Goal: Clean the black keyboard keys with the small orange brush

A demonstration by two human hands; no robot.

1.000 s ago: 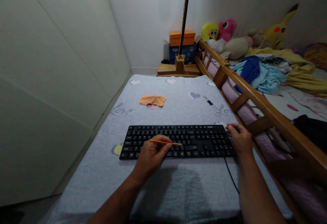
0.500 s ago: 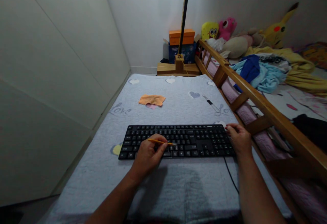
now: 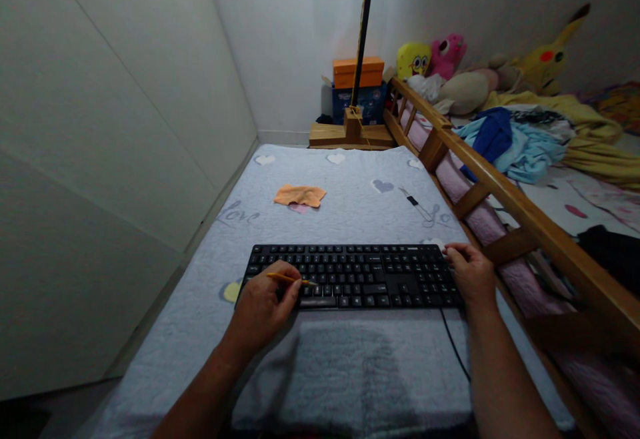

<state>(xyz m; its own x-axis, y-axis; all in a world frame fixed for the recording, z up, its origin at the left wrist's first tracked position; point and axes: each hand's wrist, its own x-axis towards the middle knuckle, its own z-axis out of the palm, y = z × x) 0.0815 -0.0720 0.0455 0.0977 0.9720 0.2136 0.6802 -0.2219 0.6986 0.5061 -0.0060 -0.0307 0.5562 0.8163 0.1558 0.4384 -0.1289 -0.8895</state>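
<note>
A black keyboard [image 3: 360, 269] lies flat across a bed-like surface with a pale blue patterned cover [image 3: 350, 365]. My left hand [image 3: 267, 299] is closed on a thin orange brush [image 3: 281, 278], whose tip points right, over the keys on the keyboard's left half. At the keyboard's right end, my right hand [image 3: 470, 272] has its thumb and fingers pressed together by the edge; whether they grip the keyboard is hard to tell. From the keyboard's near side a black cable [image 3: 454, 344] runs toward me.
Beyond the keyboard lie an orange cloth [image 3: 300, 195] and a small wire tool with a black band [image 3: 413, 201]. A wooden rail [image 3: 505, 189] runs along the right, with clothes [image 3: 530, 145] behind it. Boxes [image 3: 357, 73] and a black pole [image 3: 363, 35] stand at the back.
My left hand has moved left along the keys with the brush. My right hand stays at the keyboard's right end. The whole view has shifted slightly.
</note>
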